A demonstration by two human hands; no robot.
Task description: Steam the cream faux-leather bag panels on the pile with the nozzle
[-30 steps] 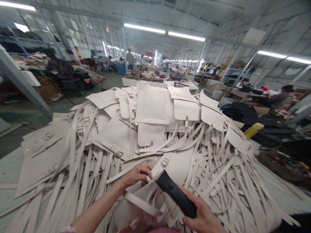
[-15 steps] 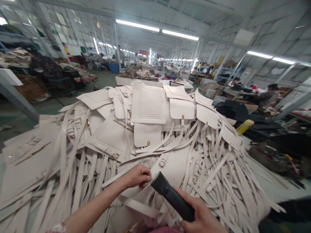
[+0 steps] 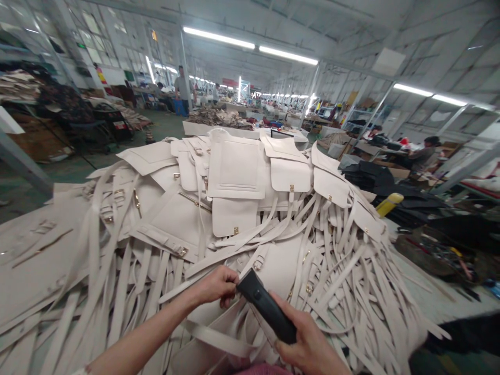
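My right hand (image 3: pixel 312 344) grips the black handheld tool (image 3: pixel 265 306), its tip touching my left hand (image 3: pixel 216 285). Left fingers pinch the edge of a cream bag piece (image 3: pixel 273 265) at the near edge of the pile (image 3: pixel 234 208). Loose straps (image 3: pixel 351 281) drape all around. Yellow-capped post (image 3: pixel 388 204) and black material stack (image 3: pixel 375 179) to the right.

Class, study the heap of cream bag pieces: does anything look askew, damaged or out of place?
Nothing looks damaged. The cream leather bag panels and straps lie in a loose, tangled heap, straps trailing over the edges. One yellow cylinder pokes out at the right edge, odd among the cream.
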